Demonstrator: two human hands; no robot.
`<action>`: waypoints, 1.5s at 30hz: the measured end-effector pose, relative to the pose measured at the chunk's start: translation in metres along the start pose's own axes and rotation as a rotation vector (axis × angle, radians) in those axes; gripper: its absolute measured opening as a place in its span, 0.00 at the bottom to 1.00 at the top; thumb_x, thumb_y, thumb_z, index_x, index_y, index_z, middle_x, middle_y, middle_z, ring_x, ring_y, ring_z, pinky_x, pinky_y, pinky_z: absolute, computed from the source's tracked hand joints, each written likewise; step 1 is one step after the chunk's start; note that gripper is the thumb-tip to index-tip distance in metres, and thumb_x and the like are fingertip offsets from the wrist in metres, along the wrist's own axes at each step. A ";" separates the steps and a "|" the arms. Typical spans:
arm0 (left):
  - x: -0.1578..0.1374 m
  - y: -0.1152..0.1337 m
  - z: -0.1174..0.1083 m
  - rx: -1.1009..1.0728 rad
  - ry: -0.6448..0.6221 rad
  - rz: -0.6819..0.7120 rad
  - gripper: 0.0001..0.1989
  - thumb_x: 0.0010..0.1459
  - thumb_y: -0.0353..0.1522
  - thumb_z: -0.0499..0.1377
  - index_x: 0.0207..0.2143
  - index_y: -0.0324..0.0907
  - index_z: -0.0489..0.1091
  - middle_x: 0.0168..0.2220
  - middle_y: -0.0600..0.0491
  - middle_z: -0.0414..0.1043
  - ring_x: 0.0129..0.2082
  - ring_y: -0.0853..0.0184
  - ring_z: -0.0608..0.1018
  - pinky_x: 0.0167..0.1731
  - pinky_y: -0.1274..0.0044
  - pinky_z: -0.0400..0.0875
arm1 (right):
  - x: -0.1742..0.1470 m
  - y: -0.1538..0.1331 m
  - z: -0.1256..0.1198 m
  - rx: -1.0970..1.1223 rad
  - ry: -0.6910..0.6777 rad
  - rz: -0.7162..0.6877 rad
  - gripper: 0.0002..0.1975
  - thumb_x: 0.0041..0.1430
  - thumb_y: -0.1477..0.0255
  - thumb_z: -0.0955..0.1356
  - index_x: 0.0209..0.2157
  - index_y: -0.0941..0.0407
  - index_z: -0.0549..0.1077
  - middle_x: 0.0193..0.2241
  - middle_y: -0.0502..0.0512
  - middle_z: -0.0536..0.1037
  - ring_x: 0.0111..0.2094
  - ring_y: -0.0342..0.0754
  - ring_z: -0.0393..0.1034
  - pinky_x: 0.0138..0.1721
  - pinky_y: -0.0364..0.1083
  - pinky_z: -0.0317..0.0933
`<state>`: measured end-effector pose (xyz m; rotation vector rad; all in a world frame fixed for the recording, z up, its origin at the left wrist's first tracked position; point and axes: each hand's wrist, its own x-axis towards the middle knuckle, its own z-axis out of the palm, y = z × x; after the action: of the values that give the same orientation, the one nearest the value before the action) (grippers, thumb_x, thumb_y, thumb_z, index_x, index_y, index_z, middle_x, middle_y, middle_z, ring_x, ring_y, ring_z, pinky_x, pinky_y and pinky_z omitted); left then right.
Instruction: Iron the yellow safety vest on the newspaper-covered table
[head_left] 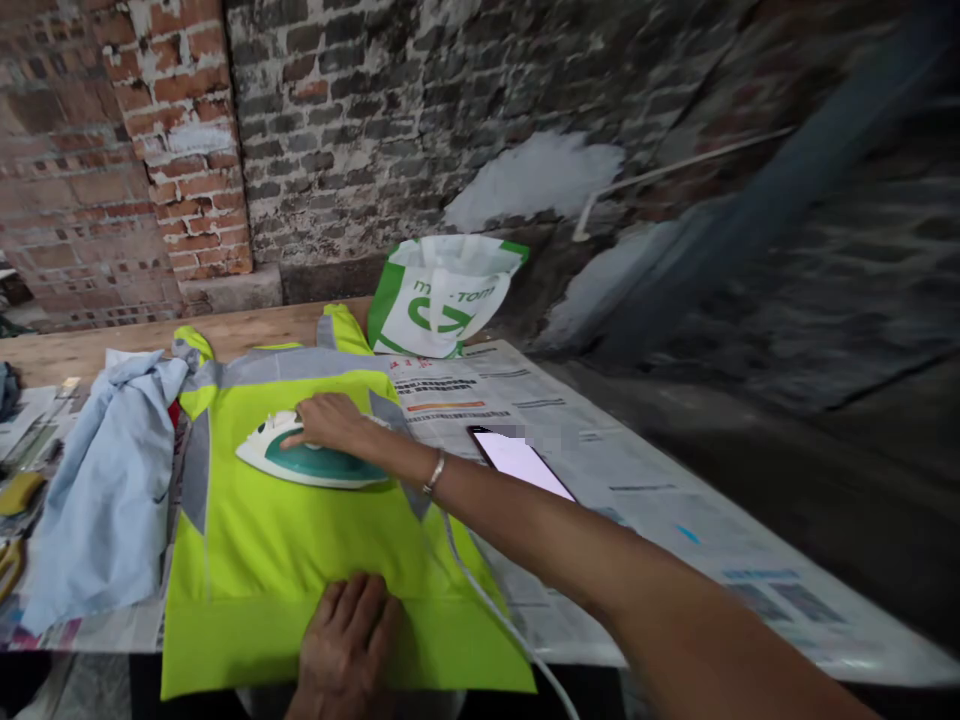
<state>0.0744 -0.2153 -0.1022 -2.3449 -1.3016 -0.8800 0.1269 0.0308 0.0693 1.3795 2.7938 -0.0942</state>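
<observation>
Head view: right hand [332, 420] grips the white-and-green iron [322, 467], resting on the yellow garment [277, 545] upon the partly newspaper-covered tabletop [75, 352]; left hand [349, 635] lies on the garment's near end, whether pinching it cannot be told

The head camera peers forward and down from close above the desk [82, 352], facing the brick wall [352, 130] behind it.

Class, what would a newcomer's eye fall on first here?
The bright yellow-and-grey fabric garment likely comes first, spread left of centre. On it, the right hand grips a white-and-teal iron. Behind, a white-and-green bag stands before the brick wall.
</observation>
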 end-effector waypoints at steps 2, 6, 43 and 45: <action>0.001 0.002 0.000 -0.006 0.011 0.004 0.22 0.66 0.38 0.55 0.59 0.40 0.74 0.60 0.47 0.78 0.62 0.59 0.76 0.63 0.69 0.67 | 0.027 0.007 0.004 0.012 0.051 0.051 0.35 0.62 0.41 0.69 0.50 0.59 0.82 0.47 0.72 0.84 0.53 0.63 0.79 0.50 0.49 0.69; 0.002 0.005 0.002 -0.049 0.051 -0.033 0.20 0.67 0.36 0.55 0.57 0.39 0.74 0.58 0.46 0.79 0.63 0.60 0.75 0.64 0.69 0.68 | 0.076 0.025 0.014 0.050 0.160 0.158 0.36 0.64 0.43 0.69 0.54 0.62 0.79 0.50 0.75 0.82 0.55 0.64 0.77 0.54 0.52 0.68; 0.098 -0.122 -0.111 -0.746 -0.033 -0.538 0.18 0.62 0.46 0.64 0.47 0.45 0.82 0.55 0.43 0.81 0.57 0.53 0.81 0.61 0.57 0.73 | -0.057 0.001 0.003 0.023 -0.051 -0.042 0.29 0.59 0.42 0.72 0.43 0.52 0.84 0.43 0.65 0.86 0.48 0.63 0.81 0.44 0.49 0.68; 0.124 -0.152 -0.115 -0.750 0.185 -0.734 0.25 0.57 0.54 0.65 0.39 0.41 0.81 0.43 0.42 0.84 0.46 0.54 0.84 0.54 0.58 0.78 | -0.048 0.001 0.007 0.024 -0.035 -0.002 0.31 0.59 0.40 0.71 0.44 0.53 0.84 0.43 0.66 0.86 0.49 0.63 0.81 0.44 0.49 0.69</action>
<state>-0.0460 -0.1153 0.0626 -2.1272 -2.0469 -2.0491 0.1569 -0.0071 0.0648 1.3657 2.7746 -0.1510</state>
